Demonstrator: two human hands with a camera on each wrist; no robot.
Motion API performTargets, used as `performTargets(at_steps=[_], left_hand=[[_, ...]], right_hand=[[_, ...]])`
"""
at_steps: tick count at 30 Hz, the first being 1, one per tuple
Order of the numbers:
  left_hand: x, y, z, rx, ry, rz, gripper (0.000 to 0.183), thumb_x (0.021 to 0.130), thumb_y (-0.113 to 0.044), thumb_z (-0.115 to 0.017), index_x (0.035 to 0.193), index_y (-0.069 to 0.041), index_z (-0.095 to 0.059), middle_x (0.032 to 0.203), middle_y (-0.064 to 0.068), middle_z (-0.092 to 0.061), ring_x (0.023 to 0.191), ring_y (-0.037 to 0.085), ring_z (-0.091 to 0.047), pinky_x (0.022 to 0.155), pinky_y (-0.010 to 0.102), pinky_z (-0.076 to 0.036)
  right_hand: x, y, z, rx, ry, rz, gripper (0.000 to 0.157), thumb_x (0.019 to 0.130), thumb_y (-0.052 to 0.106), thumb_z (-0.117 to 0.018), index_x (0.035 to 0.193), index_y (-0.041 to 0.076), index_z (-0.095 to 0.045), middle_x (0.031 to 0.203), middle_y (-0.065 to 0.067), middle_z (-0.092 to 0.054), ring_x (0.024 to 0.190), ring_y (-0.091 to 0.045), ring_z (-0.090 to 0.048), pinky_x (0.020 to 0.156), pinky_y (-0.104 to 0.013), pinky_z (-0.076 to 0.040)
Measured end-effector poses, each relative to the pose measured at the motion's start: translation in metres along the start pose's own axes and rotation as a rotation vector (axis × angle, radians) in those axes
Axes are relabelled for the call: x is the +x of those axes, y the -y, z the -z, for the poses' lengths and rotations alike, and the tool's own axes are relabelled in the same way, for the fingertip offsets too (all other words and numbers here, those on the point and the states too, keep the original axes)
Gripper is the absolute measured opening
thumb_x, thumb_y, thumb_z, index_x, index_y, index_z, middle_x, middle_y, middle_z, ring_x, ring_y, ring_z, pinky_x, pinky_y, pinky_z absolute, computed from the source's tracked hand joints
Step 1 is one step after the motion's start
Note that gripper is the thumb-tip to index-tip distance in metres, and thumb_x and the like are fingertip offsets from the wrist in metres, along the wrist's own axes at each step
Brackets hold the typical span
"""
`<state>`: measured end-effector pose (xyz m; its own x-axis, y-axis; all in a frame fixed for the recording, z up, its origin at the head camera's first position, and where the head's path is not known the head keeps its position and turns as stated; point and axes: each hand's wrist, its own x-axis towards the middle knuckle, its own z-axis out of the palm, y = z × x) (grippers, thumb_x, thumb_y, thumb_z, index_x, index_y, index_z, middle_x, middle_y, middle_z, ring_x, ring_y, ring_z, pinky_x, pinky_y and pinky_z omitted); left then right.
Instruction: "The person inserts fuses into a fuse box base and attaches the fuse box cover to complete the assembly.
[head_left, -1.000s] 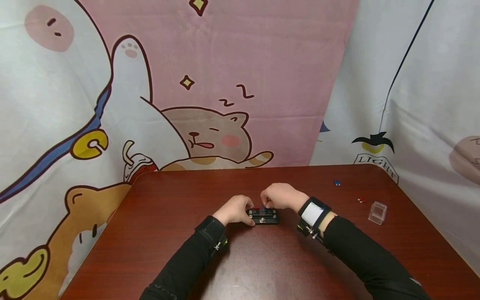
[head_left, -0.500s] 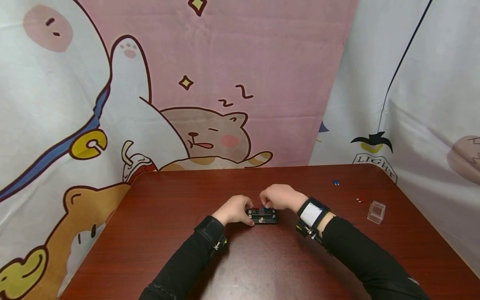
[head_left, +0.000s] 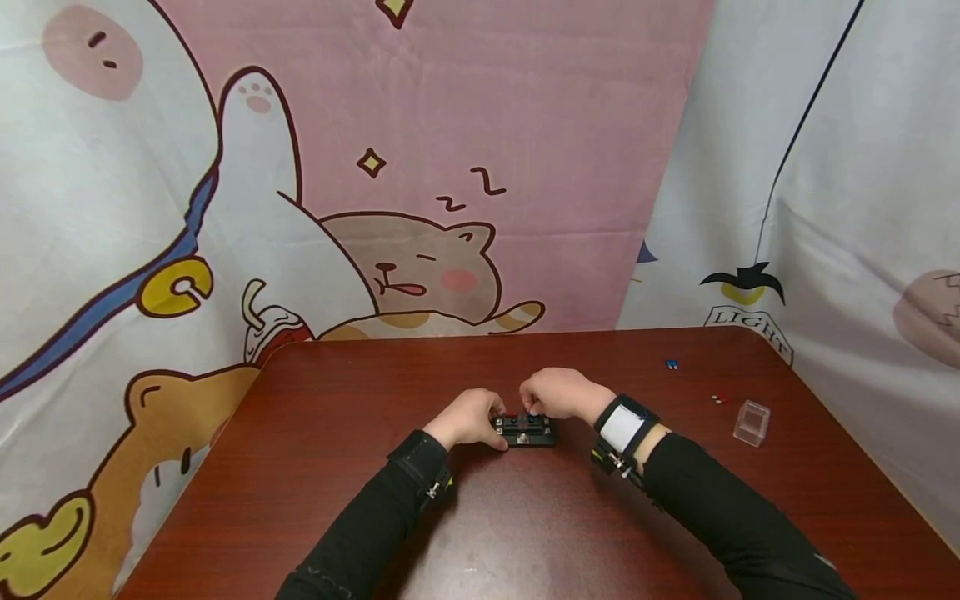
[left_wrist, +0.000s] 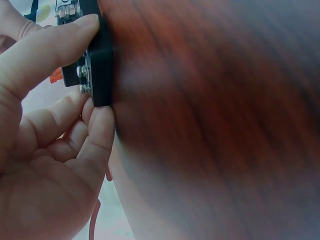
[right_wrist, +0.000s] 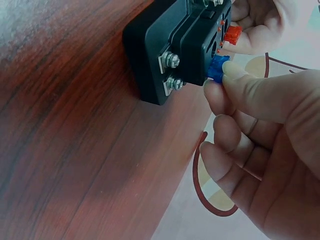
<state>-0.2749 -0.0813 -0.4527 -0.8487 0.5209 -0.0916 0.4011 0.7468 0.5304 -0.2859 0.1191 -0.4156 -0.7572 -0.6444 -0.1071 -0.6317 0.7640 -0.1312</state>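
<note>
- Well off to the right of my right hand [head_left: 561, 394], a clear box [head_left: 752, 423] rests on the bench [head_left: 525, 533], its see-through walls straight and its corners slightly rounded.
- Between that hand and the box, just beside the latter, lie small red-and-white pieces [head_left: 719, 400]; farther out, beyond the hand and to its right, sits a small cluster of blue bits [head_left: 671, 364].
- My right hand pinches a blue piece [right_wrist: 218, 69], glossy and translucent, between thumb and forefinger at an opening in the black block [right_wrist: 192, 50]; how deep it sits, I cannot tell.
- My left hand [head_left: 468, 419] grips the block's left end, thumb on the near side, fingers around the end.
- Left of my right fingertips, an orange-red piece [right_wrist: 232, 35] of similar sheen juts from the same face.
- The block, between my two hands, is smooth, stepped and round-cornered, with shiny metal screws [right_wrist: 172, 60] near my right fingertips.
- Beneath both hands, the bench shows dark, streaked red-brown grain and a soft shine.
</note>
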Motion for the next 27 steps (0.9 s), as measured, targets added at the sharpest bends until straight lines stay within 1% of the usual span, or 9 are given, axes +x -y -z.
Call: performTargets(at_steps=[7,10,14,19,23,27], left_hand=[[0.001,0.001,0.0,0.018,-0.003,-0.007,0.04,0.065,-0.023,-0.093,0.094,-0.01,-0.07,0.083,-0.004,-0.062,0.076,0.014,-0.055,0.075,0.032,-0.047],[0.001,0.0,0.0,0.016,-0.007,-0.008,0.039,0.065,-0.023,-0.093,0.094,-0.01,-0.07,0.083,-0.004,-0.062,0.076,0.013,-0.055,0.075,0.032,-0.046],[0.001,0.0,0.0,0.011,-0.008,-0.006,0.04,0.064,-0.024,-0.093,0.093,-0.01,-0.069,0.082,-0.004,-0.063,0.076,0.013,-0.055,0.075,0.032,-0.046],[0.0,-0.001,0.001,0.011,-0.004,0.003,0.04,0.065,-0.024,-0.093,0.095,-0.01,-0.069,0.084,-0.003,-0.063,0.078,0.014,-0.055,0.076,0.032,-0.046],[0.0,-0.001,0.001,0.022,-0.009,-0.01,0.041,0.064,-0.024,-0.093,0.095,-0.01,-0.07,0.085,-0.003,-0.063,0.078,0.013,-0.056,0.078,0.032,-0.046],[-0.001,-0.001,0.001,0.02,-0.01,-0.013,0.041,0.064,-0.024,-0.093,0.095,-0.009,-0.069,0.085,-0.003,-0.064,0.078,0.013,-0.056,0.078,0.032,-0.046]], right_hand=[[-0.005,-0.005,-0.002,0.034,-0.062,0.068,0.018,0.087,0.011,-0.075,0.078,0.019,-0.063,0.073,0.009,-0.054,0.069,-0.01,-0.05,0.065,-0.031,-0.045],[-0.007,-0.008,-0.002,0.048,-0.072,0.081,0.013,0.088,0.012,-0.075,0.081,0.018,-0.066,0.075,0.009,-0.055,0.071,-0.01,-0.05,0.066,-0.031,-0.046],[-0.011,-0.014,0.0,0.065,-0.093,0.072,0.009,0.089,0.015,-0.075,0.083,0.018,-0.069,0.077,0.011,-0.057,0.071,-0.009,-0.052,0.067,-0.03,-0.048],[-0.019,-0.031,0.004,0.081,-0.132,0.024,0.013,0.088,0.016,-0.075,0.08,0.021,-0.067,0.077,0.012,-0.058,0.07,-0.008,-0.052,0.067,-0.031,-0.047],[-0.03,-0.047,0.01,0.1,-0.131,-0.032,0.012,0.089,0.014,-0.074,0.08,0.02,-0.067,0.078,0.01,-0.06,0.07,-0.009,-0.053,0.067,-0.034,-0.048],[-0.041,-0.063,0.015,0.118,-0.117,-0.111,0.011,0.089,0.014,-0.075,0.081,0.017,-0.068,0.078,0.008,-0.061,0.07,-0.011,-0.054,0.067,-0.036,-0.048]])
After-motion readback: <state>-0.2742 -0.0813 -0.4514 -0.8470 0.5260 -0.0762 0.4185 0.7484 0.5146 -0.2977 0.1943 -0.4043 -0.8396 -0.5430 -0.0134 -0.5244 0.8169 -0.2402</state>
